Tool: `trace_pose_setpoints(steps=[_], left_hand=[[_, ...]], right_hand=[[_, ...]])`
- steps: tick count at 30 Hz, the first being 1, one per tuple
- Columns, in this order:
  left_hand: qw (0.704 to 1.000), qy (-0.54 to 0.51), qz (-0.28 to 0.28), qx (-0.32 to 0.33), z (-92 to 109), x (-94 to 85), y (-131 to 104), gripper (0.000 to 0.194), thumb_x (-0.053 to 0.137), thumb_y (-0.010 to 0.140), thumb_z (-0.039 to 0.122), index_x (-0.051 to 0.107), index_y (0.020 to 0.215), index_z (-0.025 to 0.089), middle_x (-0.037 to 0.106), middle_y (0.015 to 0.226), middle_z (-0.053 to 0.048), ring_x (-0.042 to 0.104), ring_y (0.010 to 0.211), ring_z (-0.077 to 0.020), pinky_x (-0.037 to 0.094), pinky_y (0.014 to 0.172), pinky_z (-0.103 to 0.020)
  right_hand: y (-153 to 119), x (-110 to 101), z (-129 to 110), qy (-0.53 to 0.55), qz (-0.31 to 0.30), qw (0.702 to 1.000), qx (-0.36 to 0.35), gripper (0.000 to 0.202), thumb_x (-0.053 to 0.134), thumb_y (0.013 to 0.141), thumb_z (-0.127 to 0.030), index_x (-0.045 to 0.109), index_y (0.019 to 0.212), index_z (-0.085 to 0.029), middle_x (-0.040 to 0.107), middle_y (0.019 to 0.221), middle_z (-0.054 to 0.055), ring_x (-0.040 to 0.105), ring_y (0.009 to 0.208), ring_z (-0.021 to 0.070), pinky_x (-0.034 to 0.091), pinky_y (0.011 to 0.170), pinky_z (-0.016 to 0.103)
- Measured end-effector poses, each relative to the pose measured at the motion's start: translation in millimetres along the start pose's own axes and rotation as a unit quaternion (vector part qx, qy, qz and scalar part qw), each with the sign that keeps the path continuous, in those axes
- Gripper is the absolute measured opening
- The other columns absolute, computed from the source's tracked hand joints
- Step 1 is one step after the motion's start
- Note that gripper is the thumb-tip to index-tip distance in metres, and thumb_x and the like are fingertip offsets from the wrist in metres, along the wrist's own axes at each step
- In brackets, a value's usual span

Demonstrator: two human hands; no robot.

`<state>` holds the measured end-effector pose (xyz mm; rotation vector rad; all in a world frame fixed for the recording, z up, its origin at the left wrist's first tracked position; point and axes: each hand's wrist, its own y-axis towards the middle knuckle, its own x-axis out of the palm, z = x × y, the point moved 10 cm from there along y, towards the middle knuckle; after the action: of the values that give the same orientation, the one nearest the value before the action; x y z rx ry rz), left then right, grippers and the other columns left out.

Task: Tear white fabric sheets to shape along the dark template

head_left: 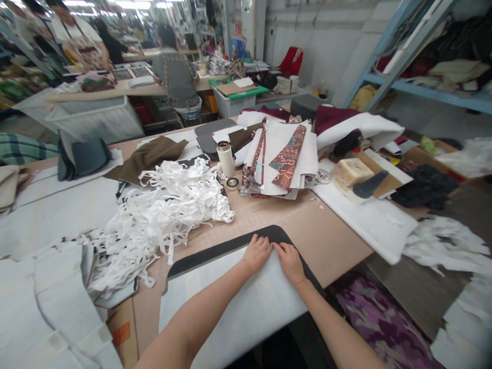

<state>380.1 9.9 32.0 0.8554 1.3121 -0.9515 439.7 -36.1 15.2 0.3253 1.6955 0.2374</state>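
Note:
A white sheet (230, 297) lies at the near edge of the table over a dark grey panel (215, 254), whose band shows along the far and right sides. My left hand (258, 251) rests near the panel's far corner, its bent fingers on the dark band. Close beside it, my right hand (289, 260) touches the same corner, fingers bent and pressed together. The fingertips of both hands nearly meet at the sheet's edge. Whatever lies between the fingers is too small to make out.
Tangled white strips (169, 210) heap up at the left. Beyond the panel stand an open cream bottle (226, 161) and a stack of patterned pieces (284, 159). At the right are a white board (369, 225) and a yellowish block (351, 173). People work at tables further back.

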Motion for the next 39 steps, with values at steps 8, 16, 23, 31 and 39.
trace_pose_setpoints(steps=[8, 16, 23, 31, 39], left_hand=[[0.98, -0.089, 0.02, -0.178, -41.3, 2.5, -25.5, 0.03, 0.034, 0.091, 0.018, 0.052, 0.114, 0.023, 0.056, 0.121, -0.005, 0.048, 0.108, -0.0195, 0.035, 0.092, -0.039], [0.893, -0.202, -0.035, -0.401, -102.1, 16.6, -46.9, 0.021, 0.052, 0.078, 0.023, 0.062, 0.096, 0.022, 0.063, 0.102, -0.005, 0.054, 0.099, -0.023, 0.04, 0.083, -0.037], [0.878, -0.231, -0.091, -0.41, -105.1, 19.8, -41.0, 0.02, 0.049, 0.075, 0.018, 0.066, 0.083, 0.024, 0.067, 0.097, -0.004, 0.057, 0.097, -0.023, 0.04, 0.082, -0.037], [0.908, -0.202, -0.046, -0.363, -99.2, 12.8, -54.7, 0.017, 0.053, 0.078, 0.02, 0.065, 0.089, 0.025, 0.064, 0.098, -0.002, 0.055, 0.097, -0.0207, 0.038, 0.082, -0.036], [0.962, -0.119, 0.01, -0.244, -76.7, 13.5, -57.4, 0.021, 0.043, 0.09, 0.026, 0.063, 0.095, 0.024, 0.058, 0.099, -0.004, 0.049, 0.095, -0.0185, 0.037, 0.079, -0.033]], right_hand=[[29.1, 1.3, -11.2, -0.013, -0.111, 0.992, -0.053, 0.024, 0.047, 0.083, -0.01, 0.065, 0.096, -0.018, 0.058, 0.087, 0.01, 0.049, 0.082, 0.022, 0.04, 0.07, 0.033], [79.6, 32.5, -1.8, 0.162, -0.134, 0.978, 0.014, 0.023, 0.047, 0.081, -0.008, 0.062, 0.095, -0.017, 0.06, 0.095, 0.005, 0.053, 0.093, 0.0167, 0.042, 0.081, 0.027], [92.4, 44.8, -0.7, 0.104, -0.187, 0.976, 0.039, 0.013, 0.051, 0.079, -0.009, 0.06, 0.08, -0.018, 0.061, 0.084, 0.004, 0.055, 0.083, 0.0154, 0.04, 0.07, 0.024], [94.3, 37.1, -37.5, 0.078, -0.195, 0.971, -0.113, 0.027, 0.047, 0.083, -0.01, 0.062, 0.101, -0.023, 0.06, 0.098, 0.005, 0.052, 0.095, 0.0177, 0.04, 0.078, 0.028], [60.2, 19.1, -64.3, 0.085, -0.105, 0.954, -0.268, 0.025, 0.048, 0.085, -0.01, 0.06, 0.105, -0.019, 0.059, 0.105, 0.007, 0.048, 0.103, 0.0189, 0.04, 0.089, 0.036]])
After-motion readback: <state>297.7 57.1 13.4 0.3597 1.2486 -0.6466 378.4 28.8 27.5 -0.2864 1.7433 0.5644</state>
